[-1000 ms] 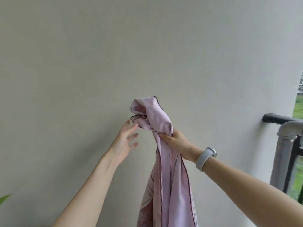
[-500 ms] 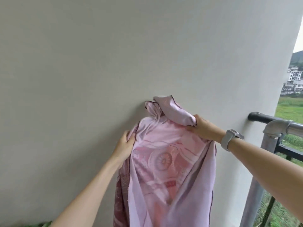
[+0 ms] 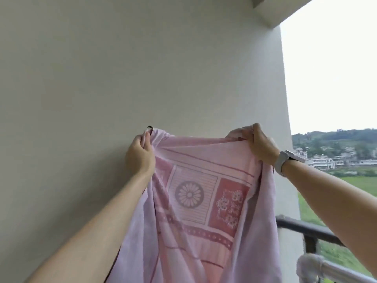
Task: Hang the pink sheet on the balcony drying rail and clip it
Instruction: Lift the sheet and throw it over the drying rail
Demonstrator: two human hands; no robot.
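Note:
The pink sheet [image 3: 195, 201], printed with a flower wheel and darker pink squares, hangs spread in front of a plain wall. My left hand [image 3: 139, 154] grips its upper left corner and my right hand [image 3: 260, 145], with a white watch on the wrist, grips the upper right part. The top edge is stretched nearly level between them. A grey metal rail [image 3: 330, 266] and a black rail [image 3: 306, 227] run at the lower right, below and right of the sheet. No clip shows.
A pale wall [image 3: 122, 68] fills the left and middle, ending in a corner column on the right. Beyond the railing lie green fields, buildings and hills. A small dark ring sticks up at the sheet's left corner by my left fingers.
My hands have moved apart and upward, pulling the bunched sheet open and taut. The view has swung up and to the right, showing more of the railing and outdoors.

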